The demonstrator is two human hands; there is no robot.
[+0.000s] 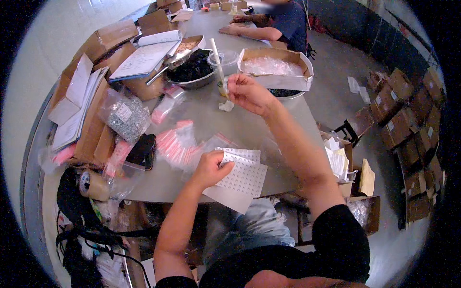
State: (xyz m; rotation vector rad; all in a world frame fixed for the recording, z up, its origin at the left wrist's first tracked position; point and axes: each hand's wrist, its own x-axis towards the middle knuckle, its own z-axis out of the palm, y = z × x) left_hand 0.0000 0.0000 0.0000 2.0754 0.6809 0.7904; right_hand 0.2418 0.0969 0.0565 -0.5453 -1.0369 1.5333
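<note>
My left hand (210, 169) is closed on white label sheets (242, 180) printed in small rows, thumb on top. They hang partly over the table's near edge. Farther off, my right hand (247, 93) is stretched out with its fingers bent against the side of a clear plastic cup (221, 79). The cup has a wide lid, a pale straw (215, 52) and a little greenish drink low inside. The fingertips behind the cup are hidden. A crumpled tissue (226, 105) lies by the cup's foot. Small zip bags with red strips (177, 145) are fanned out beyond my left hand.
A bag of grey pieces (127, 117), a black phone (141, 151) and a tape roll (93, 185) lie at left. Behind stand a bowl of black pieces (192, 69), a clipboard (144, 57) and a white box (276, 67). Across the table sits another person (288, 29). Cartons (408, 125) line the right.
</note>
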